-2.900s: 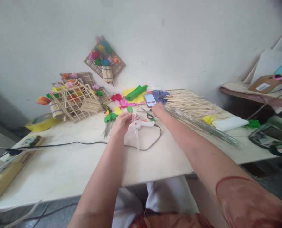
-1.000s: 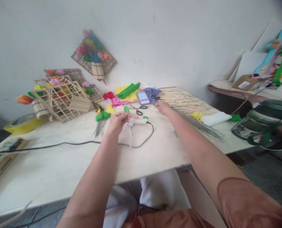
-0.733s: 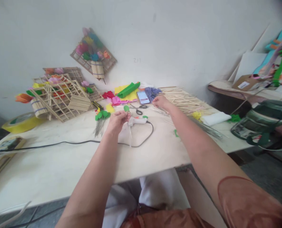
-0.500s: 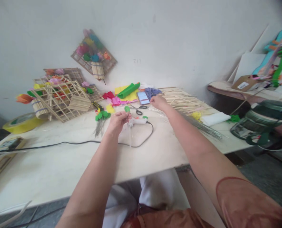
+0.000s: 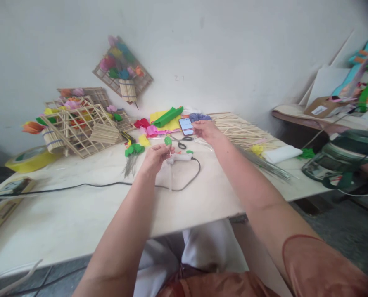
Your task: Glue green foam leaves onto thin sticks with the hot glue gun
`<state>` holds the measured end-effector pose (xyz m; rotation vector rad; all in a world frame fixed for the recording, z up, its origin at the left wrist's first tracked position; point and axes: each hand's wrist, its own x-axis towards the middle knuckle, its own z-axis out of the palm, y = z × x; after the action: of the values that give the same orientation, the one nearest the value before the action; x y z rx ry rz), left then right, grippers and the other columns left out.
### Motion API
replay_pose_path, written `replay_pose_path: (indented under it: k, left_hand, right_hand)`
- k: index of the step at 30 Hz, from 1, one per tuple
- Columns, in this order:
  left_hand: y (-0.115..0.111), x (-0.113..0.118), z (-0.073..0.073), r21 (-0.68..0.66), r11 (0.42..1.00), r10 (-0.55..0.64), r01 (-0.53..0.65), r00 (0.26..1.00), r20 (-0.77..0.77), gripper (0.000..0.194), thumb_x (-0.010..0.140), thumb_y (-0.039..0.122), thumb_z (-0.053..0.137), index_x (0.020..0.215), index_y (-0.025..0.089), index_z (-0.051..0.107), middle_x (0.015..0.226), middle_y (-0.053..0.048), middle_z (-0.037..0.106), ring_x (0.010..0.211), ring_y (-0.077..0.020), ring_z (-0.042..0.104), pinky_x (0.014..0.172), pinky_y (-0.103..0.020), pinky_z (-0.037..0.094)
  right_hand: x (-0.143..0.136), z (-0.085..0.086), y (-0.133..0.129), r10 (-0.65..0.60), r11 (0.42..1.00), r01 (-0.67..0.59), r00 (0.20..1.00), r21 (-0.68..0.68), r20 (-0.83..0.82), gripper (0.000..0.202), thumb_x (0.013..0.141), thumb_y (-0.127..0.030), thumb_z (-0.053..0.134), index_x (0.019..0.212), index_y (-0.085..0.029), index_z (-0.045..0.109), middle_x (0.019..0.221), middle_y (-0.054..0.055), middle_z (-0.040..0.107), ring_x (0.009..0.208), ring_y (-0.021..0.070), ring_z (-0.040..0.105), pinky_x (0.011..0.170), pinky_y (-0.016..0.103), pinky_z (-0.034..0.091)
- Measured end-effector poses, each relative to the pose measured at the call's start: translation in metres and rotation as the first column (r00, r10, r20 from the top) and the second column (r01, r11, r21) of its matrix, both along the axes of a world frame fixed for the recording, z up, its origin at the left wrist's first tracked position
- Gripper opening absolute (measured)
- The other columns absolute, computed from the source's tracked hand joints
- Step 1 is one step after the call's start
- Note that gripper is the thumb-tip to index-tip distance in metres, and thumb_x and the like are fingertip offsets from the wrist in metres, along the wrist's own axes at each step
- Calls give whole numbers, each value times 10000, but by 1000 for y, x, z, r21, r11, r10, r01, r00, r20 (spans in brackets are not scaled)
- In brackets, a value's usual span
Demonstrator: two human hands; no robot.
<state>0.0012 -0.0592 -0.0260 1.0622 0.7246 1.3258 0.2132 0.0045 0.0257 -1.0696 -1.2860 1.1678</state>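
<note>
Just beyond the left end of the glue gun (image 5: 182, 157), the left hand (image 5: 156, 157) pinches a green paper piece (image 5: 168, 141), its forearm (image 5: 137, 206) over the cord (image 5: 199, 166), which could snag and jerk the glue gun; right of that, I cannot tell the right hand's (image 5: 207, 130) grip.

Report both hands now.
Left hand: closed, pinching a green leaf piece.
Right hand: beside the phone; whether it grips anything cannot be told.

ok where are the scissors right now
In the head view, the scissors lie on the table near the middle, just in front of the phone and behind the white glue gun.
</note>
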Motion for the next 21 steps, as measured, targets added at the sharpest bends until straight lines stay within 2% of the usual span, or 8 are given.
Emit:
replay_pose_path:
  k: [2, 6, 10, 16, 21]
  left_hand:
    - [-3, 1, 3, -26, 1000, -17, 16, 999, -27, 227, 574, 261, 764, 677, 112, 628, 746, -77, 684, 691, -139, 644, 608, -218, 472]
    - [-8, 4, 7, -46, 995, -95, 91, 993, -72, 242, 563, 268, 775, 627, 108, 605, 836, -101, 695, 800, -193, 662, 689, -258, 475]
    - [-10, 7, 8, -70, 992, -110, 105, 991, -81, 247, 534, 253, 790, 593, 103, 603, 830, -106, 697, 776, -208, 667, 670, -273, 479]
    - [-7, 8, 5, -70, 993, -101, 96, 992, -70, 223, 530, 224, 793, 652, 93, 659, 670, -66, 672, 610, -132, 630, 599, -231, 478]
    - [-6, 6, 3, -57, 989, -141, 137, 986, -91, 225, 538, 233, 796, 663, 97, 667, 657, -57, 663, 585, -116, 614, 582, -222, 473]
  right_hand:
    - [-12, -5, -11, 94, 994, -101, 989, -51, -112, 99, 705, -155, 636, 756, -137, 554, 575, -10, 597, 494, 86, 557, 448, 182, 382]
    - [-36, -23, -26, 239, 963, -258, 950, -76, -202, 144, 645, -165, 679, 755, -137, 589, 561, -14, 603, 493, 82, 549, 457, 183, 384]
    - [-51, -33, -34, 257, 959, -277, 940, -63, -223, 123, 618, -170, 677, 712, -140, 603, 570, -12, 612, 494, 88, 553, 453, 193, 376]
    - [-57, -36, -40, 259, 958, -282, 931, -54, -258, 151, 551, -105, 666, 683, -143, 602, 542, -31, 598, 432, 75, 504, 445, 210, 375]
    - [-57, -37, -44, 291, 952, -307, 916, -15, -275, 165, 562, -188, 701, 692, -143, 608, 553, -21, 601, 428, 75, 491, 426, 212, 360]
